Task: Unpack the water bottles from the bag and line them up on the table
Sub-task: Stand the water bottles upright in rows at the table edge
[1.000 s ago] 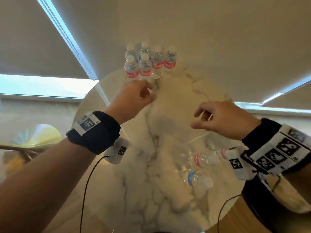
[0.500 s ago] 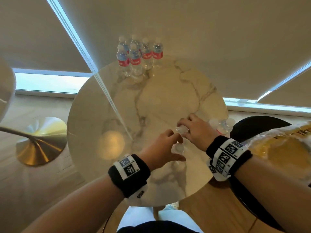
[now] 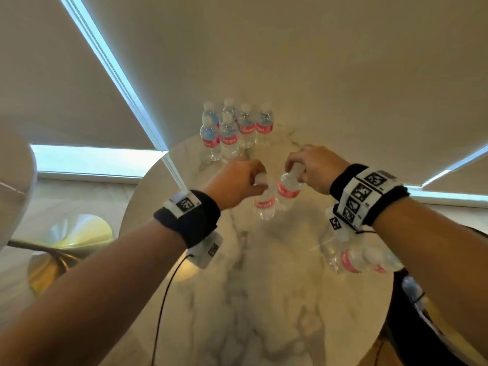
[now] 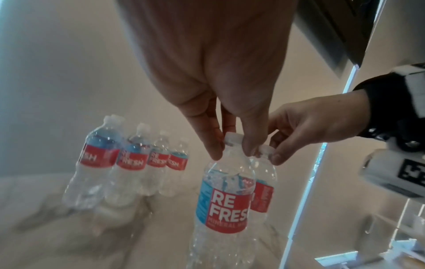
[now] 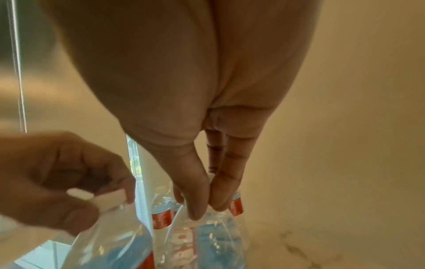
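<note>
My left hand (image 3: 260,180) pinches the white cap of a clear red-labelled water bottle (image 3: 264,204), which hangs upright over the middle of the marble table (image 3: 264,299). My right hand (image 3: 297,170) pinches the cap of a second bottle (image 3: 287,191) right beside it. In the left wrist view, the left fingertips (image 4: 216,151) grip the cap of the near bottle (image 4: 225,200); the right hand (image 4: 299,131) holds the other bottle (image 4: 262,191) behind it. The right wrist view shows the right hand (image 5: 207,205) on its bottle (image 5: 207,236). Several bottles (image 3: 232,130) stand grouped at the far edge.
More bottles (image 3: 356,257) lie on their sides near the table's right edge, under my right wrist. A dark seat (image 3: 401,326) sits low at the right. A gold lamp base (image 3: 71,239) is on the floor at the left. Window blinds hang behind the table.
Half a second ago both hands were down at the lying bottles near the table's edge. Now each holds a bottle by its cap, carried out toward the standing group.
</note>
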Motion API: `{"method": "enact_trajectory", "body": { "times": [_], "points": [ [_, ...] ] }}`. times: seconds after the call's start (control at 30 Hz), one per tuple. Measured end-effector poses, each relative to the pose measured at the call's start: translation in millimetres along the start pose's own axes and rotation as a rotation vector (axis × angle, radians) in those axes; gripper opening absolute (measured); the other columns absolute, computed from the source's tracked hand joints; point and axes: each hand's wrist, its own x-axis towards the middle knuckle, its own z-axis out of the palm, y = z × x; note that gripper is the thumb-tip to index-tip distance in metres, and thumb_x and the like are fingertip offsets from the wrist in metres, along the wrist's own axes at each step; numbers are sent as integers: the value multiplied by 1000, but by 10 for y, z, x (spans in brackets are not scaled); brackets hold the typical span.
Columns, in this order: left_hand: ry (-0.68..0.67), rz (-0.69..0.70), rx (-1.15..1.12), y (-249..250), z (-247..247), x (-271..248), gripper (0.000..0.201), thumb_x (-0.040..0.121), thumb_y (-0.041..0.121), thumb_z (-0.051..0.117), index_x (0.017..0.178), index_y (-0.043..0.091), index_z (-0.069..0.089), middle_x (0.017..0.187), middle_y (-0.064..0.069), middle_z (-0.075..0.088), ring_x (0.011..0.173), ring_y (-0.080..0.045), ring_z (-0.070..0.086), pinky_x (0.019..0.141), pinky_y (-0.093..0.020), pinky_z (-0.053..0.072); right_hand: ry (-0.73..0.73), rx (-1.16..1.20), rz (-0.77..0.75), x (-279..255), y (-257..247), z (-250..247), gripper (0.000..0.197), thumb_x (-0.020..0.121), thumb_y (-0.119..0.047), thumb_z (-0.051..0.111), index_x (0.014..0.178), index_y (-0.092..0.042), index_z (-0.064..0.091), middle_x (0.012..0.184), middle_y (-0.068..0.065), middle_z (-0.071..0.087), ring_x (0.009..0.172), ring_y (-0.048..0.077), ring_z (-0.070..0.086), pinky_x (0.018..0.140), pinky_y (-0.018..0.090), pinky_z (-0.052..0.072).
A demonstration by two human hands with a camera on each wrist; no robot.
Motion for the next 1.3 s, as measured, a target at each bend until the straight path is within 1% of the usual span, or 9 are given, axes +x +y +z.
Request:
{"method": "enact_trajectory", "body": {
  "times": [0.13, 0.3, 0.43, 0.63, 0.73, 0.83, 1.03, 1.17, 1.3],
  "points": [
    [32, 29, 66, -334, -291, 712, 31, 87, 30, 74, 112, 12, 68, 89, 6, 56, 81, -15, 56, 74, -23, 41, -1, -69, -19, 718, -4, -126, 29, 90, -7, 56, 109, -26, 68, 108, 3, 54, 103, 27, 55, 84, 33, 43],
    [24, -5, 104, -659, -365, 1375, 28, 87, 24, 75, 109, 8, 69, 88, 4, 53, 85, -18, 55, 78, -23, 36, 3, -103, -54, 1432, 63, -137, 32, 90, -3, 54, 113, -21, 68, 105, 4, 51, 104, 29, 56, 78, 30, 37],
    [39, -43, 143, -880, -356, 1658, 32, 87, 26, 74, 114, 9, 69, 97, -4, 61, 89, -21, 58, 79, -23, 36, -2, -102, -102, 1811, 146, -101, 35, 88, 1, 56, 112, -21, 69, 113, 8, 55, 99, 30, 59, 82, 35, 47],
    [81, -102, 159, -1053, -218, 1835, 33, 85, 27, 75, 112, 10, 69, 95, -5, 56, 84, -20, 53, 75, -25, 35, 42, -110, -207, 2103, 284, -68, 38, 84, 6, 56, 105, -20, 73, 110, 6, 56, 96, 30, 58, 74, 33, 43],
    [97, -108, 167, -1056, -165, 1856, 31, 83, 25, 74, 108, 8, 68, 91, -4, 53, 86, -26, 57, 74, -27, 37, 55, -116, -245, 2138, 338, -65, 37, 82, 7, 56, 102, -19, 73, 112, 5, 57, 97, 29, 59, 72, 30, 39],
    [123, -118, 149, -1076, -130, 1863, 32, 83, 27, 76, 108, 8, 67, 94, -5, 53, 84, -22, 53, 74, -27, 38, 67, -116, -266, 2116, 367, -37, 37, 81, 8, 55, 101, -18, 73, 114, 5, 57, 95, 29, 59, 71, 30, 39],
    [149, -131, 131, -1029, -82, 1808, 36, 87, 27, 73, 115, 7, 65, 108, -14, 60, 92, -29, 60, 83, -35, 49, 38, -14, -191, 2017, 365, -4, 49, 82, 7, 59, 116, -29, 64, 120, 5, 48, 94, 29, 60, 82, 41, 52],
    [123, -168, 150, -934, -145, 1743, 45, 87, 31, 74, 124, 8, 63, 112, -15, 61, 101, -31, 62, 86, -33, 48, 1, 38, -118, 1740, 262, -148, 50, 88, -12, 65, 132, -33, 52, 125, 5, 47, 95, 22, 60, 82, 33, 51],
    [180, -99, 118, -710, -216, 1514, 50, 88, 30, 74, 131, 9, 60, 119, -15, 61, 99, -30, 64, 92, -40, 53, -20, 43, -51, 1094, 116, -324, 36, 91, -29, 64, 125, -22, 60, 117, 0, 61, 96, 18, 59, 80, 27, 43]
  ]
}}
